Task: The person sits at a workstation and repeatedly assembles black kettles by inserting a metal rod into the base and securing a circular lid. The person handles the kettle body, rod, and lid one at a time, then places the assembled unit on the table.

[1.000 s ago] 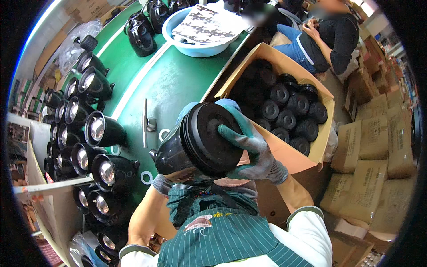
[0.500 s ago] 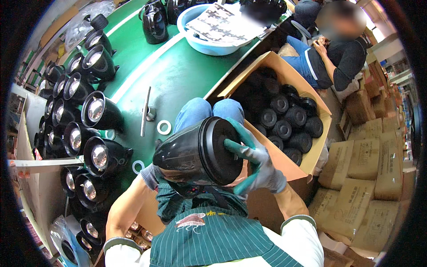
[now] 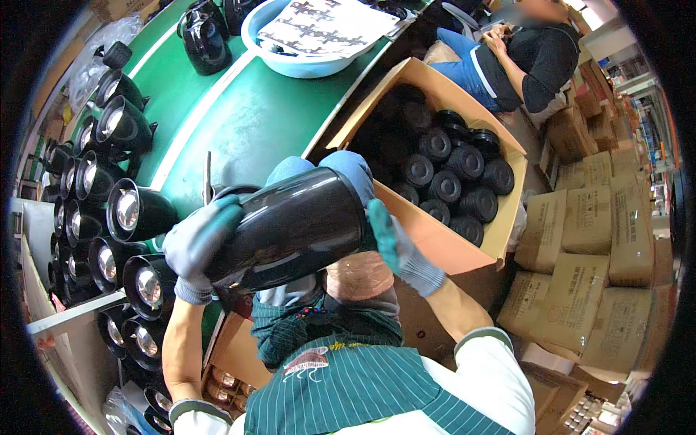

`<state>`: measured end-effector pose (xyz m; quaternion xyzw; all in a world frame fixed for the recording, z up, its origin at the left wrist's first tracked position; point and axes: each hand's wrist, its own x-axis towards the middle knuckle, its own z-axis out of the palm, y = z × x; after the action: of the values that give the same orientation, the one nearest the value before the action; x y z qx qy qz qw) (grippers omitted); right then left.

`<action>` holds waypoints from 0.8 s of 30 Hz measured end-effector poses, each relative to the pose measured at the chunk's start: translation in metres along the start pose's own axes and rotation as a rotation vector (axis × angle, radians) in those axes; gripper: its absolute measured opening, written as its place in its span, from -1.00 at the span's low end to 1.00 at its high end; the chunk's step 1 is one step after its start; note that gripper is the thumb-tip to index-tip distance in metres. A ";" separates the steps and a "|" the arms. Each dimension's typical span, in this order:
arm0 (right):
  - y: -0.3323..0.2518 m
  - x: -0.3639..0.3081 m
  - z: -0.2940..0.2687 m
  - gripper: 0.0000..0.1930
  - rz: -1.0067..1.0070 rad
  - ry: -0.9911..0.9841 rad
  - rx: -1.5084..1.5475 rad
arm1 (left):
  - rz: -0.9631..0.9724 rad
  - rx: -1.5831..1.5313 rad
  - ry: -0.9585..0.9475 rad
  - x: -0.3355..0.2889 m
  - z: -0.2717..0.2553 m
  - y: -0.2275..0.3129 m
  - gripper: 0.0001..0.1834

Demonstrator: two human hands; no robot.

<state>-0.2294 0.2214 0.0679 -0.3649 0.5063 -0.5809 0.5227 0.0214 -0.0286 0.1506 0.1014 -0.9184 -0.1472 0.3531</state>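
The vessel point(image 3: 297, 225) is glossy black; the gloved left hand point(image 3: 197, 243) and gloved right hand point(image 3: 400, 250) show grey and teal. The bench point(image 3: 268, 119) is green, striped white; along its left edge, black shells point(image 3: 156, 212) have silvery insides, and by its right edge a pale blue basin point(image 3: 303, 68) carries a white sheet point(image 3: 319, 29) patterned in black. The carton point(image 3: 438, 239) is tan, its discs point(image 3: 465, 164) black; the apron point(image 3: 348, 384) is dark green with white pinstripes.
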 end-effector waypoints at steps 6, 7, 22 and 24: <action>-0.037 0.022 0.030 0.09 -0.674 0.031 -0.836 | -0.909 -1.060 0.146 -0.120 0.053 -0.051 -0.62; -0.026 0.028 0.029 0.17 -0.745 -0.012 -0.749 | -1.051 -1.293 0.248 -0.144 0.066 -0.055 -0.62; -0.041 0.020 0.057 -0.24 -0.398 -0.177 -0.590 | -0.828 -0.849 0.014 -0.120 0.018 -0.034 -0.66; -0.021 0.022 0.048 -0.25 -0.383 -0.194 -0.454 | -0.722 -1.017 0.124 -0.117 0.036 -0.032 -0.66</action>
<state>-0.1930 0.1892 0.0966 -0.6146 0.4928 -0.5035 0.3548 0.0848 -0.0170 0.0418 0.2327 -0.6191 -0.6696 0.3379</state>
